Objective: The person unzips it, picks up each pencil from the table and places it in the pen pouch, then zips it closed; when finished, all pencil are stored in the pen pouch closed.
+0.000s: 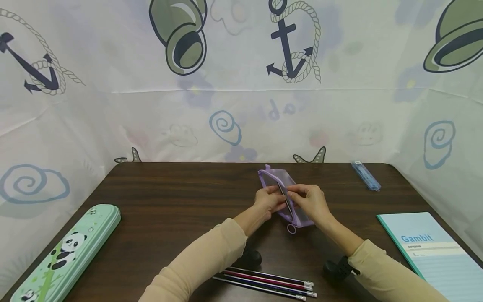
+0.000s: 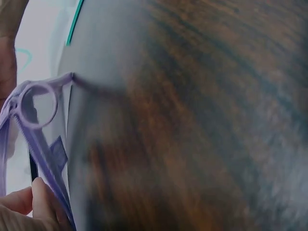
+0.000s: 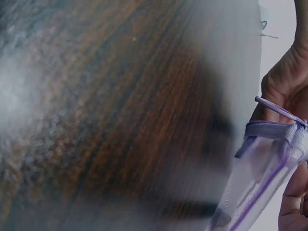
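Note:
A purple mesh pencil pouch (image 1: 302, 216) with a ring zipper pull (image 1: 292, 229) is held over the far middle of the table, its zip undone. A slim dark pencil (image 1: 280, 188) lies along the opening, partly covered by fingers. My left hand (image 1: 268, 200) grips the pouch's left side, fingertips right at the pencil. From the other side, my right hand (image 1: 310, 202) pinches the edge of the opening. In the left wrist view, thumb and finger of the left hand (image 2: 41, 207) meet beside the zipper. The right wrist view shows the mesh (image 3: 260, 178) between both hands.
Several pencils (image 1: 269, 282) lie side by side at the front, partly under the left sleeve. A green panda pencil case (image 1: 71, 251) stands at left. At right are a notebook (image 1: 434, 247) and a blue packet (image 1: 366, 176). A printed curtain (image 1: 241, 75) surrounds the table.

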